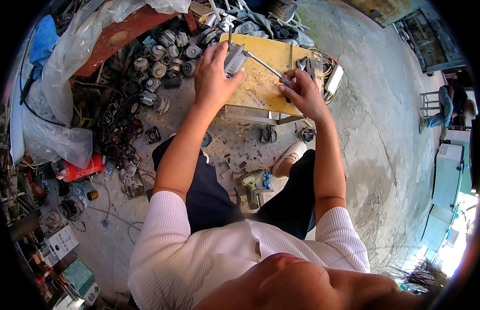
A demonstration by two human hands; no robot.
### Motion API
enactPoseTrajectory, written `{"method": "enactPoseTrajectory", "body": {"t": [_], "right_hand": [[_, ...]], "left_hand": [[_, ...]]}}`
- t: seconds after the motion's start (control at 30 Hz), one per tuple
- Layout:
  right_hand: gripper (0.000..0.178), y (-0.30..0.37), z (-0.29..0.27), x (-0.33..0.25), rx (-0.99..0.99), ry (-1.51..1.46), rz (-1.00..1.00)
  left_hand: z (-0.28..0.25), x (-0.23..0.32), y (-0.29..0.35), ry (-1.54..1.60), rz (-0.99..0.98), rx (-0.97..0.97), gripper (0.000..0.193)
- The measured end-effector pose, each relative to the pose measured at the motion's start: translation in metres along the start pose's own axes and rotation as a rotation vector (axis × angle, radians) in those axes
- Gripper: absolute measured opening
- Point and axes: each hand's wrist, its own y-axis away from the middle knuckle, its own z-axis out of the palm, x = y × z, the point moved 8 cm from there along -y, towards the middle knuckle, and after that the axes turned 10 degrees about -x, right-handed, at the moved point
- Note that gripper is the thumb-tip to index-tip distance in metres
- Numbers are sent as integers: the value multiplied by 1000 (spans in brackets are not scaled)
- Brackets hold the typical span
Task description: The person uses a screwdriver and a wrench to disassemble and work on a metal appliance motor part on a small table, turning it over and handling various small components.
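Note:
My left hand [214, 77] is closed around the near-left side of a grey, finned metal part [235, 60], steadying it at the left edge of a low yellow-topped table [271, 47]. A dark rod sticks up from the part's far end. In my right hand [305, 94] is a screwdriver [266, 65], gripped by its handle. Its long shaft slants up and left, and the tip meets the right side of the metal part. Whether the tip sits in a screw is too small to tell. My left fingers partly hide the part.
Pliers [306, 66] lie on the table's right side, near a white power strip [334, 79] with cables. Small motors [158, 70] are heaped on the floor at left. A green cordless drill [250, 182] lies between my feet. Another person [446, 106] sits far right.

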Motion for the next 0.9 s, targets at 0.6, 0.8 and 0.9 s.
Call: {"method": "enactPoseTrajectory", "body": {"t": [0.6, 0.8, 0.9], "right_hand": [[38, 4, -13, -5, 251, 133, 92], [34, -1, -9, 8, 254, -358, 206], [37, -11, 7, 7, 245, -408, 117]], "left_hand": [[1, -2, 0, 40, -37, 0, 68], [13, 12, 2, 60, 5, -64, 67], [27, 26, 6, 45, 76, -80, 65]]}}
